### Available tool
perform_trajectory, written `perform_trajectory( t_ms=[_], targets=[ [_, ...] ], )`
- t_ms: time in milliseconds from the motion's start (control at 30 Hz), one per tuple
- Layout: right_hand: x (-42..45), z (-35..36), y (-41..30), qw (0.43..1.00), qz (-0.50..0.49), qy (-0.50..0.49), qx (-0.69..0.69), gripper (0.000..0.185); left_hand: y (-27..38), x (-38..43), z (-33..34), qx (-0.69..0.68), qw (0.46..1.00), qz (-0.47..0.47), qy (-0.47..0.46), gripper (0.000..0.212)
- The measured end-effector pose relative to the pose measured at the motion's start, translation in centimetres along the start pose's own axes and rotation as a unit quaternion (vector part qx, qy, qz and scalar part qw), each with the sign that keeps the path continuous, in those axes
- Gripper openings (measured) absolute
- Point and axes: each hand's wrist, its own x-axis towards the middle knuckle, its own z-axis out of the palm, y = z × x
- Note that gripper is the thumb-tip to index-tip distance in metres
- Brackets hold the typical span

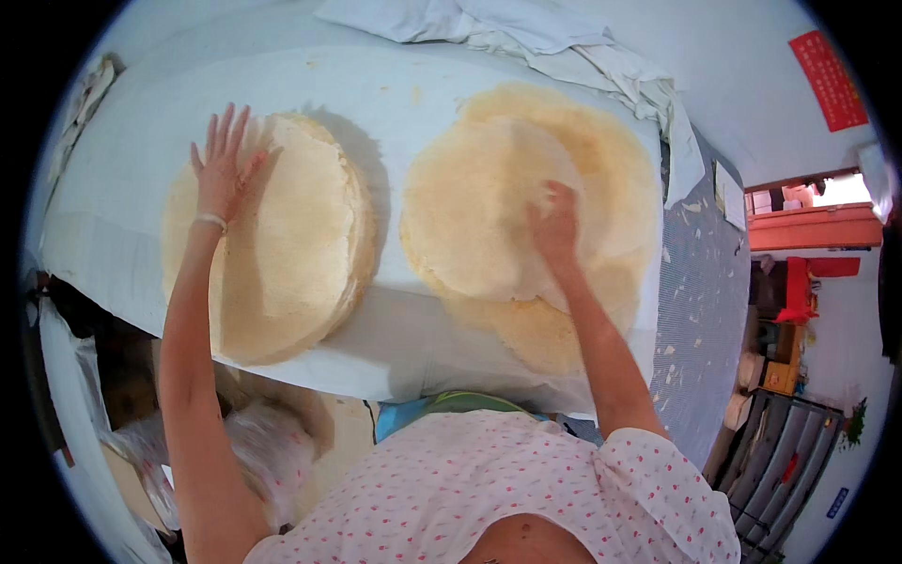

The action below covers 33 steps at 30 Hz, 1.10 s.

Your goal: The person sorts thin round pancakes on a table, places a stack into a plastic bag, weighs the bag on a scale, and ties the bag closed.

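Note:
On the left of the white-covered table point(409, 338) lies a thick stack of thin, round, pale flatbreads point(303, 225). My left hand point(224, 169) is spread over the stack's far left part, palm down, with a pale bracelet at the wrist. To the right, more thin round flatbreads point(465, 204) overlap, with darker tan edges showing at the far right and near side. Above this right-hand pile is my right hand point(554, 222), its fingers curled and blurred by motion. Whether it pinches a sheet cannot be made out.
Crumpled white cloth point(606, 67) lies along the far edge. A grey mesh surface point(697, 317) scattered with flakes adjoins the table's right side. Clear plastic bags point(271, 444) sit below the near left edge. Further right stands a grey rack point(775, 451).

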Motion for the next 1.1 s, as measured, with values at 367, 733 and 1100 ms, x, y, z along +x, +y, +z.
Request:
perform_trajectory(
  t_ms=[367,733,1100],
  targets=[
    [6.2,-4.2,11.2,0.967,0.192,-0.143,-0.090,0.060,29.8,-11.0,-9.9,-0.473,0.875,-0.098,-0.009,0.045],
    [6.8,-6.4,12.7,0.928,0.217,-0.303,0.014,0.028,40.5,-17.3,-6.8,-0.740,0.513,-0.382,-0.207,0.026],
    [10.4,-5.9,0.7,0.991,-0.003,-0.075,0.115,0.010,42.3,-13.5,-9.0,-0.792,0.279,-0.463,-0.283,0.027]
  ],
)
